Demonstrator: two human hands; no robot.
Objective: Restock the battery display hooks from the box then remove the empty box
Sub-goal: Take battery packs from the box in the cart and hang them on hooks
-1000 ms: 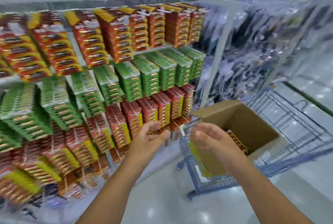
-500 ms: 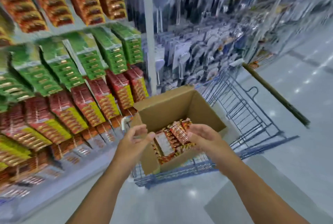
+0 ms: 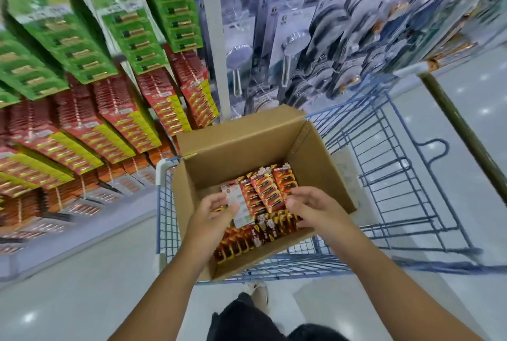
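Observation:
An open cardboard box (image 3: 247,143) sits in a blue wire cart (image 3: 384,176). Several red and orange battery packs (image 3: 269,189) lie in its bottom. My left hand (image 3: 211,214) is inside the box, thumb and fingers pinching a pack with a white back (image 3: 240,209). My right hand (image 3: 312,206) is in the box too, its bent fingertips touching the packs on the right side. The display hooks on the left carry rows of red and yellow packs (image 3: 153,99) below green packs (image 3: 170,19).
A white upright post (image 3: 216,38) divides the battery display from hanging shower heads (image 3: 301,47) behind the cart. The cart's dark handle bar (image 3: 461,132) runs along the right. Glossy floor lies left of and below the cart; my legs are at the bottom.
My view has turned from the battery display down to the box. Both hands have gone from in front of the hooks into the box, and the left now pinches a pack.

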